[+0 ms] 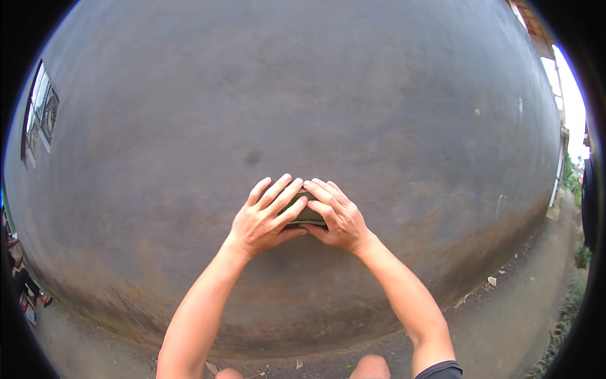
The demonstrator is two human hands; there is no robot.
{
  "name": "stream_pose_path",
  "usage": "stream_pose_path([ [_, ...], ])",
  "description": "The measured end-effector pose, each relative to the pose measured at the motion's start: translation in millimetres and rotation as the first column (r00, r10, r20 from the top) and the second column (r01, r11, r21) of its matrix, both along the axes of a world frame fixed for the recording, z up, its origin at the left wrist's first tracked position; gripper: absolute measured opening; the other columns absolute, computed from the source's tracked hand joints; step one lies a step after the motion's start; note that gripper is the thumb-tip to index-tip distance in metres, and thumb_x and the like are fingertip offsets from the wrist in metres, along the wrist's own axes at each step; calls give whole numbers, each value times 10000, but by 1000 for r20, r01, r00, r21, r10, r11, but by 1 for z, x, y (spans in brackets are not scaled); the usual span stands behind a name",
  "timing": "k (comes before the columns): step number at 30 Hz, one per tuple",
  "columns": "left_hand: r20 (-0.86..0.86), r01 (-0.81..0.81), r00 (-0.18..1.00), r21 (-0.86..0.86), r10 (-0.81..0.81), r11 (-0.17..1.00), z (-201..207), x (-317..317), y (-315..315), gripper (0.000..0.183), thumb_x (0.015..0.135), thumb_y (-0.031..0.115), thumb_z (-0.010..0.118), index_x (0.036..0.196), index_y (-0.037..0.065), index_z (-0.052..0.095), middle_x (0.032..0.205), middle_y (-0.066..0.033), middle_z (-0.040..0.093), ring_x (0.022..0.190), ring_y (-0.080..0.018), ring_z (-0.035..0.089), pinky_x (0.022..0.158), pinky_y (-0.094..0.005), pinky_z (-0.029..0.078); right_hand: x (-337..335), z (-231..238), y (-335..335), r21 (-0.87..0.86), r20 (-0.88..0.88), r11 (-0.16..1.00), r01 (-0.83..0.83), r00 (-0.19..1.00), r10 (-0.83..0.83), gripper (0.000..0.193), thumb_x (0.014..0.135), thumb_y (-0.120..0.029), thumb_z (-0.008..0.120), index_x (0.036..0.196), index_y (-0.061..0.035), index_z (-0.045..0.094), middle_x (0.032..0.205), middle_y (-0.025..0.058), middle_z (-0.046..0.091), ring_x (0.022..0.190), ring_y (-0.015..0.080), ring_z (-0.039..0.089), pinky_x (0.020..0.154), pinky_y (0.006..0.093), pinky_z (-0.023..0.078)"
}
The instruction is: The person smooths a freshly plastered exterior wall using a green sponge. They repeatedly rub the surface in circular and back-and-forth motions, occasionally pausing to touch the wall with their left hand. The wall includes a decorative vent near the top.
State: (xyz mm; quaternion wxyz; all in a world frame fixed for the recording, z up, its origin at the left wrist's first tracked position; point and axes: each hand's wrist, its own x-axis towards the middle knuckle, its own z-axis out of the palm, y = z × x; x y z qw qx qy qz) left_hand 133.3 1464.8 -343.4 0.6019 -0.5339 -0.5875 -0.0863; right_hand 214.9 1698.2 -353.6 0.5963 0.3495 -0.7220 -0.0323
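Both arms reach forward, and between my hands is a dark olive-green thing [310, 216] with a paler line along its lower edge. Its kind I cannot make out, since the fingers cover most of it. My left hand [262, 221] grips its left side, fingers spread over the top and thumb below. On the other side my right hand [341, 218] holds it the same way. The two thumbs nearly meet underneath. Behind the hands stands a dark grey plastered wall [252, 114]; whether the thing touches it I cannot tell.
A window [41, 110] is set in the wall at the far left. Below it, at the picture's rim, a seated person's leg [31, 284] shows. A strip of ground [492, 335] with scattered pale bits follows the wall's foot. Green plants [562, 322] grow at the right.
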Motion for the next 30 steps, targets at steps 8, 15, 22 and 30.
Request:
stream_pose_path([
  [8, -104, 10, 995, 52, -4, 999, 2, -7, 16, 689, 805, 428, 939, 1372, 206, 616, 1556, -89, 635, 1464, -317, 575, 1282, -575, 373, 23, 38, 80, -441, -180, 831, 340, 873, -453, 549, 1060, -360, 609, 1568, -153, 585, 1729, 174, 457, 1601, 402, 423, 1301, 605, 308],
  [15, -226, -5, 974, -111, -20, 994, -11, -4, 31, 507, 827, 407, 920, 1145, 152, 617, 1566, -87, 642, 1416, -306, 609, 1244, -531, 406, 14, 31, 77, -559, -165, 778, 287, 881, -443, 515, 1030, -231, 581, 1533, -135, 627, 1729, 171, 465, 1603, 407, 422, 1306, 614, 294],
  [22, -46, -4, 999, 448, 27, 894, 92, 0, 26, 513, 922, 213, 850, 1422, 187, 739, 1574, -115, 630, 1426, -319, 570, 1221, -498, 408, 14, 33, 78, -566, -214, 785, 253, 874, -436, 481, 1025, -228, 579, 1487, -126, 663, 1697, 181, 508, 1565, 411, 479, 1285, 612, 339],
  [30, -187, 90, 978, -47, -97, 995, 45, -16, 17, 431, 948, 226, 807, 1369, 233, 714, 1552, -73, 643, 1417, -302, 594, 1303, -565, 364, 18, 34, 82, -559, -210, 788, 257, 876, -434, 474, 1011, -190, 575, 1468, -97, 662, 1685, 207, 517, 1556, 427, 486, 1285, 607, 343],
])
